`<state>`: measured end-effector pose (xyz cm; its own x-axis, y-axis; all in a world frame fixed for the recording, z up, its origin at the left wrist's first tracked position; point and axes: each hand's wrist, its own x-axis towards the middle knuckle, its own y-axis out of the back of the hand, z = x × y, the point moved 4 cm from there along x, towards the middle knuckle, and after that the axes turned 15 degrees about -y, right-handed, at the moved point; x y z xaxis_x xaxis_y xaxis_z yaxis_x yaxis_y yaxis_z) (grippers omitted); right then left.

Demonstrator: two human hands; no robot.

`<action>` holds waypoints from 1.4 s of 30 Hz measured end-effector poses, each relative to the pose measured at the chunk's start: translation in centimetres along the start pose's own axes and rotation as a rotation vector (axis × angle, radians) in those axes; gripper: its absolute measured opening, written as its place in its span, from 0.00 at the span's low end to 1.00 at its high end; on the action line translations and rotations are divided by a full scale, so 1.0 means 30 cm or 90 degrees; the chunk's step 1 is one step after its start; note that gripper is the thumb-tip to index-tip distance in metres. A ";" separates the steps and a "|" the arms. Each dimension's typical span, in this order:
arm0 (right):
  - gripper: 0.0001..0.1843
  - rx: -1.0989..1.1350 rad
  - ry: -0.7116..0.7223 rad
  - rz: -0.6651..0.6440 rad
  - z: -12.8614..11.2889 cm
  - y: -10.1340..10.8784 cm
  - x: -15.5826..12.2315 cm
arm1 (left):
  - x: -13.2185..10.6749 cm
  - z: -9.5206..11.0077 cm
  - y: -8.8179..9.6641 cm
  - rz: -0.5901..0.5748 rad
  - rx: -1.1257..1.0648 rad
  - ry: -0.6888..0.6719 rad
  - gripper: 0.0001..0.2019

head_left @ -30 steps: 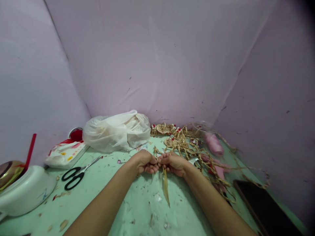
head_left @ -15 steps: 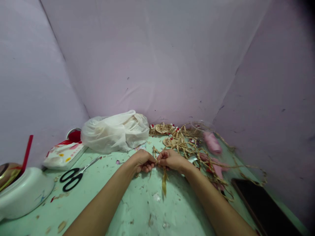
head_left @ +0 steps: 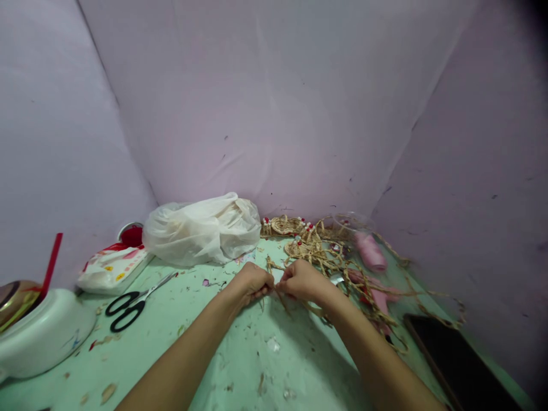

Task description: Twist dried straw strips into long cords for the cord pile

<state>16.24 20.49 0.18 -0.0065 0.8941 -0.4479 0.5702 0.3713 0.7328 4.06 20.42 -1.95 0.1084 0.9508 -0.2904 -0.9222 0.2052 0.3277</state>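
My left hand [head_left: 253, 283] and my right hand [head_left: 301, 280] meet knuckle to knuckle over the green table [head_left: 240, 354], both with fingers pinched closed on a thin tan straw strand [head_left: 282, 298]. The strand's loose end runs short, down and to the right under my right wrist. Just behind my hands lies a tangle of braided straw cord [head_left: 329, 260] with small coiled straw pieces and red and white beads [head_left: 295, 225].
A white plastic bag [head_left: 203, 228] sits at the back, black-handled scissors [head_left: 128, 305] to the left, a printed packet [head_left: 111, 265], a white bowl [head_left: 43, 331] at far left, pink thread spools [head_left: 370, 251] and a dark phone [head_left: 454, 359] on the right. Purple cloth walls enclose the table.
The long strand that hung straight down from my hands has been drawn up and aside; only a short end shows now. My hands stay together, barely shifted.
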 end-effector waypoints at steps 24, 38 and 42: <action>0.09 0.405 -0.091 -0.183 -0.010 -0.090 0.024 | 0.028 -0.030 0.033 -0.132 -0.037 -0.081 0.03; 0.07 0.392 -0.075 -0.196 -0.002 -0.110 0.032 | -0.053 0.074 0.023 0.012 0.374 -0.139 0.05; 0.08 0.417 -0.079 -0.173 0.004 -0.106 0.035 | -0.113 0.088 -0.054 0.032 0.340 -0.190 0.05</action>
<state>14.52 20.23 -2.66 -0.1473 0.7413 -0.6548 0.9373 0.3159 0.1469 6.16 17.47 0.90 0.2401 0.9705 -0.0238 -0.6242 0.1731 0.7618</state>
